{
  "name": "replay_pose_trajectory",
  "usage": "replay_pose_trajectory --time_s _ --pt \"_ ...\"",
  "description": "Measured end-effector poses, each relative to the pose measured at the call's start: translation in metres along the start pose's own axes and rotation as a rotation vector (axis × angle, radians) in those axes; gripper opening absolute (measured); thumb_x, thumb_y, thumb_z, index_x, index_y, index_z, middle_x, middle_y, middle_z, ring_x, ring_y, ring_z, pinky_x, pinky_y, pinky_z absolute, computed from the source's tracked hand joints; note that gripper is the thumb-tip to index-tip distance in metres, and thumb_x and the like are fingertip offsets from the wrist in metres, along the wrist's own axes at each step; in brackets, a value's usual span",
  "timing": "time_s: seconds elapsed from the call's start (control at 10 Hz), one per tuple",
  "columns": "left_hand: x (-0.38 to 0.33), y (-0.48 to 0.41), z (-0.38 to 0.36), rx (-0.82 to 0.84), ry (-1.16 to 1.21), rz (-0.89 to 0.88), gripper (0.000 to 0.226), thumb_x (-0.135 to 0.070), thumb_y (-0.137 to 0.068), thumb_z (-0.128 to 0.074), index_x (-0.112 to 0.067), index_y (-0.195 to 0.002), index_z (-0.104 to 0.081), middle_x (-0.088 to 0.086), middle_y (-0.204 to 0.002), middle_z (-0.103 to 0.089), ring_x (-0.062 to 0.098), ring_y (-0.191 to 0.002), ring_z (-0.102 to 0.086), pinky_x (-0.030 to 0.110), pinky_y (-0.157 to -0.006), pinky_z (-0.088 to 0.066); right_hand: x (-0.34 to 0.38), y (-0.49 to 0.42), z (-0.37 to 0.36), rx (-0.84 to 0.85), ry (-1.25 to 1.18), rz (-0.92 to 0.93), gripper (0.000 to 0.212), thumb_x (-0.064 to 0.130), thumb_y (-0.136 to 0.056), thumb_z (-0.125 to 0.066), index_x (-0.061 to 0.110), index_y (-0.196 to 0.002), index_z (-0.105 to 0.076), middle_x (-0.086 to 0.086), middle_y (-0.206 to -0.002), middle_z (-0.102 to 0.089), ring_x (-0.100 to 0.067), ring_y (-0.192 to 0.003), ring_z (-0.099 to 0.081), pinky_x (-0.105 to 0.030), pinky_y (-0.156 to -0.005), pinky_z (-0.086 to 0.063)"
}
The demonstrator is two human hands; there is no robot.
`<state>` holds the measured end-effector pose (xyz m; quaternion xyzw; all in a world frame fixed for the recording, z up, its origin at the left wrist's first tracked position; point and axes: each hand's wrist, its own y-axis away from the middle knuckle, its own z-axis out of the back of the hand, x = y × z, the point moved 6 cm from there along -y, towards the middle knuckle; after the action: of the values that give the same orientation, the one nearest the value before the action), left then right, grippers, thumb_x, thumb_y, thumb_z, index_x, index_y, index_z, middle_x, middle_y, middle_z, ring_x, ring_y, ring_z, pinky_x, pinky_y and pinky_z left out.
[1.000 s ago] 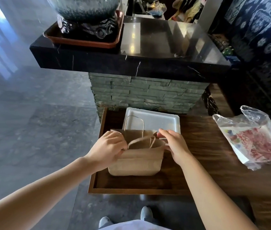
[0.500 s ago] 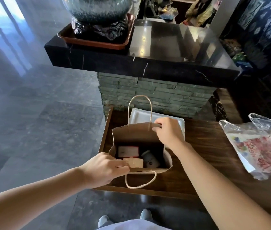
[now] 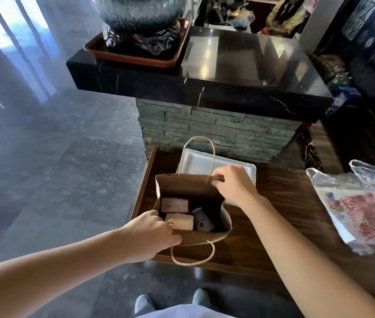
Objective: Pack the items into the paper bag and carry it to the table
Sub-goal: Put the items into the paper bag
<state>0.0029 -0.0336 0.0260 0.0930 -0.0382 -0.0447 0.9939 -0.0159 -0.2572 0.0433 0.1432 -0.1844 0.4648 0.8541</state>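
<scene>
Both hands pinched shut — left hand (image 3: 153, 235) nearer, right hand (image 3: 232, 183) farther

Behind the paper bag (image 3: 191, 187): white tray (image 3: 234, 165) mostly covered. Inside it: cup (image 3: 202, 222) print too small to read, bottom lost in shadow. Far right of it: plastic bag (image 3: 363, 207) cropped by frame edge.

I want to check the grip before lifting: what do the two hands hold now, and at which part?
Both hold the paper bag by its open rim: left hand pinches the near edge, right hand the far edge beside the upright handle.
</scene>
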Motion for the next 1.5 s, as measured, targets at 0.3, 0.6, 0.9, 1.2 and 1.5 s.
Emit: replay_pose_trajectory --time_s 0.3,0.6,0.9,1.2,1.5 --pt "0.004 -0.019 -0.001 0.109 0.033 0.083 0.037 -0.01 -0.093 -0.054 -0.029 -0.124 -0.049 0.003 -0.084 -0.07 0.022 -0.065 -0.063 0.03 -0.058 -0.047 0.052 0.05 0.053 -0.098 -0.073 0.153 0.028 0.045 -0.081 -0.066 0.023 -0.063 -0.062 0.009 -0.061 -0.063 -0.005 -0.063 -0.057 -0.012 -0.052 -0.036" --pt "-0.002 -0.023 0.002 0.429 0.234 0.142 0.032 -0.028 -0.103 -0.04 -0.021 -0.13 -0.057 0.009 -0.117 -0.067 0.027 -0.101 -0.061 0.039 -0.088 -0.048 0.058 0.013 -0.074 0.649 0.238 0.067 0.043 0.017 -0.089 -0.056 0.018 -0.132 -0.055 -0.01 -0.122 -0.062 -0.03 -0.104 -0.06 -0.036 -0.084 -0.052" --pt "-0.001 -0.005 0.011 0.501 0.138 0.145 0.031 -0.014 -0.1 -0.045 -0.012 -0.13 -0.055 0.014 -0.118 -0.066 0.032 -0.107 -0.061 0.042 -0.095 -0.047 0.03 -0.014 -0.133 0.721 0.3 -0.016 0.054 0.02 -0.087 -0.061 0.023 -0.138 -0.047 -0.01 -0.134 -0.052 -0.033 -0.116 -0.052 -0.042 -0.093 -0.044" --pt "0.013 -0.003 -0.015 0.408 0.09 0.175 0.026 -0.018 -0.096 -0.043 -0.015 -0.113 -0.062 0.011 -0.106 -0.07 0.032 -0.104 -0.061 0.042 -0.097 -0.041 0.03 -0.018 -0.168 0.765 0.255 0.107 0.07 0.038 -0.08 -0.072 0.026 -0.142 -0.041 -0.006 -0.143 -0.048 -0.03 -0.128 -0.046 -0.043 -0.105 -0.036" --pt "0.012 0.002 -0.024 0.237 -0.017 0.027 0.031 -0.011 -0.089 -0.051 -0.032 -0.111 -0.057 -0.001 -0.089 -0.072 0.026 -0.088 -0.067 0.041 -0.086 -0.049 0.042 -0.019 -0.183 0.81 0.497 0.432 0.105 0.04 -0.069 -0.078 0.024 -0.151 -0.014 -0.009 -0.15 -0.033 -0.033 -0.134 -0.034 -0.045 -0.11 -0.026"
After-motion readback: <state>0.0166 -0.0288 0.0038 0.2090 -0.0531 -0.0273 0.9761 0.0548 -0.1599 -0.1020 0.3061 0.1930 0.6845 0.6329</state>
